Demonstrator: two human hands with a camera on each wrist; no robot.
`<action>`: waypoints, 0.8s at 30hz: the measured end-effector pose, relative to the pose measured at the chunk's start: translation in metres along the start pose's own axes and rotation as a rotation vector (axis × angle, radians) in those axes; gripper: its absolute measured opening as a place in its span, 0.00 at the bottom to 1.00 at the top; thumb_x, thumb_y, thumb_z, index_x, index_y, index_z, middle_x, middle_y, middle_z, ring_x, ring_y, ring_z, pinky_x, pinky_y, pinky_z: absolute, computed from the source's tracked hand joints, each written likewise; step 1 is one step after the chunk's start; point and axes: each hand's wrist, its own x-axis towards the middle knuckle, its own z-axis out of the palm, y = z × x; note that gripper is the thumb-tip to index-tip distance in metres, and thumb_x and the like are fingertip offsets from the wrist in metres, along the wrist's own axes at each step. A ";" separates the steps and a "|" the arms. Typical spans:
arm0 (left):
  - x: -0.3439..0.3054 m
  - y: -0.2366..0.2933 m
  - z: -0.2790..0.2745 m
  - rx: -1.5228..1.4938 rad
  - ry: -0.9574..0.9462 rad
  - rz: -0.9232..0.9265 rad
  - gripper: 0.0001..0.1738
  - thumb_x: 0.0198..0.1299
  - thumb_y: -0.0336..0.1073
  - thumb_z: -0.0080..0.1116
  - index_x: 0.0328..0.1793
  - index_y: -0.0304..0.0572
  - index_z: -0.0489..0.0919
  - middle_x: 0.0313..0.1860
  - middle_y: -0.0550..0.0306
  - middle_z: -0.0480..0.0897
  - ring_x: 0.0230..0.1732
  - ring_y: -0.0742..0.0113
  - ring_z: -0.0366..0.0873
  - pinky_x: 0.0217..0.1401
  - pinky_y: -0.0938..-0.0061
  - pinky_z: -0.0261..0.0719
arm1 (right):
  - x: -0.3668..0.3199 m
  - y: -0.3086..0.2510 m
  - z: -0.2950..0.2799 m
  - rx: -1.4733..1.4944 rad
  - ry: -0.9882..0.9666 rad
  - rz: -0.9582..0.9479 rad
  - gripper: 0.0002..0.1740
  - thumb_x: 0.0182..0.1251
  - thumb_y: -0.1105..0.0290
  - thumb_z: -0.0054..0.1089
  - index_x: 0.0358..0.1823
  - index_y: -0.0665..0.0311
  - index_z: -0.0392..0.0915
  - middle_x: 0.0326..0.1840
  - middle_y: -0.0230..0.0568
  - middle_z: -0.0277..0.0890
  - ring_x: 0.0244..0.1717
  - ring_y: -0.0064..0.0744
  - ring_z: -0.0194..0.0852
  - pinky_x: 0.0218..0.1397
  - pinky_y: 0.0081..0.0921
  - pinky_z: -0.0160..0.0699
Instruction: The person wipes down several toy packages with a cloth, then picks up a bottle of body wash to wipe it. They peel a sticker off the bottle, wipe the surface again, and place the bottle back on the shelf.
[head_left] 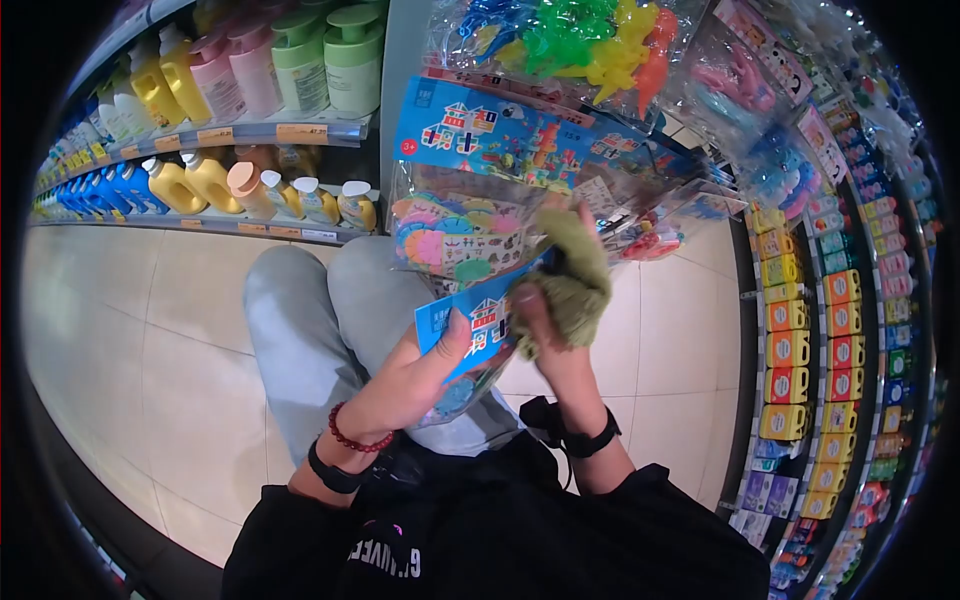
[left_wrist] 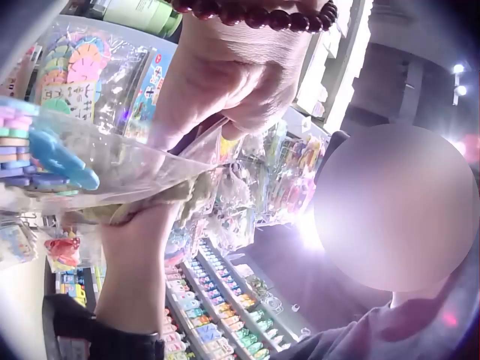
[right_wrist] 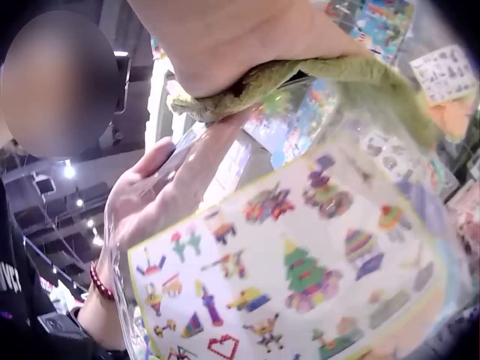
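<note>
In the head view my left hand grips the blue header card of a clear plastic toy pack, thumb on the card's front. My right hand holds a bunched olive-green cloth against the card's right end. The bag hangs below the card over my lap. Pastel plastic pieces show through it in the left wrist view. A printed sheet with small model pictures lies inside the bag in the right wrist view. Similar blue-topped packs hang just beyond my hands.
Bags of bright rubbery toys hang above the packs. Pump bottles and detergent bottles line the left shelves. Rows of yellow packages stand on the right shelves. My bent knees are over the tiled floor.
</note>
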 end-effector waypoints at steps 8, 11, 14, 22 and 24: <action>-0.006 0.013 -0.019 -0.128 0.191 -0.094 0.28 0.68 0.48 0.45 0.64 0.34 0.63 0.59 0.50 0.73 0.56 0.65 0.74 0.56 0.69 0.74 | -0.001 0.005 -0.027 0.130 0.292 0.457 0.28 0.66 0.75 0.54 0.66 0.63 0.55 0.49 0.33 0.67 0.41 0.19 0.69 0.44 0.20 0.72; -0.008 0.007 -0.031 0.456 0.083 0.036 0.23 0.68 0.46 0.47 0.54 0.30 0.74 0.48 0.50 0.80 0.52 0.66 0.77 0.51 0.71 0.75 | 0.005 -0.004 -0.038 0.434 0.365 0.484 0.22 0.70 0.68 0.50 0.63 0.60 0.59 0.47 0.34 0.70 0.42 0.22 0.73 0.44 0.23 0.76; -0.006 0.001 -0.024 0.752 0.207 0.181 0.20 0.68 0.43 0.48 0.41 0.28 0.78 0.37 0.52 0.83 0.42 0.67 0.80 0.46 0.74 0.75 | 0.001 -0.010 -0.046 0.680 0.317 0.561 0.23 0.72 0.62 0.47 0.64 0.59 0.59 0.52 0.38 0.71 0.49 0.29 0.74 0.51 0.29 0.77; -0.010 -0.001 -0.035 0.129 0.456 0.207 0.22 0.69 0.43 0.45 0.28 0.32 0.75 0.20 0.56 0.79 0.19 0.76 0.75 0.25 0.82 0.69 | 0.001 -0.022 -0.052 1.150 0.282 0.810 0.20 0.68 0.64 0.51 0.59 0.63 0.67 0.55 0.42 0.72 0.54 0.37 0.73 0.57 0.36 0.72; -0.005 -0.006 -0.028 0.219 0.444 0.253 0.21 0.68 0.42 0.47 0.28 0.32 0.74 0.19 0.57 0.78 0.19 0.76 0.74 0.24 0.83 0.68 | -0.014 -0.028 -0.032 1.058 0.185 0.817 0.20 0.67 0.64 0.52 0.58 0.63 0.68 0.54 0.41 0.73 0.52 0.36 0.73 0.56 0.35 0.73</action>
